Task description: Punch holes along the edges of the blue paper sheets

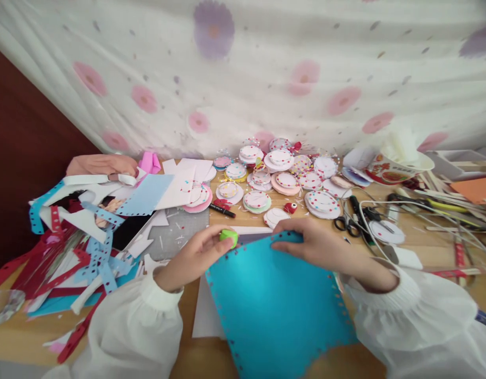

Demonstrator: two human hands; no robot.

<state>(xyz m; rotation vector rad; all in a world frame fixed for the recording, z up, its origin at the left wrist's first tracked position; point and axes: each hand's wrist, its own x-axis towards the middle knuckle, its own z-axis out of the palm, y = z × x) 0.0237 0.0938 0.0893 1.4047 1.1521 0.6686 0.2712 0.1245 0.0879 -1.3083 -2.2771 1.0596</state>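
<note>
My left hand (199, 255) is closed round a small green hole punch (228, 238) at the top left edge of a bright blue sheet (282, 300). Small punched holes run along the sheet's edges. With thumb and fingers, my right hand (314, 245) pinches the same top edge farther right. The sheet hangs tilted towards me, above a white sheet (205, 310) on the table. Whether the punch's jaws are pressed together cannot be made out.
Several layered paper discs with coloured dots (280, 160) stand at the back. Cut paper strips (101, 258) are heaped at left. On the right lie scissors (347, 226), a white cable (436, 208) and pliers (448, 205). A paper bowl (396, 168) stands behind; a black marker (222, 210) lies mid-table.
</note>
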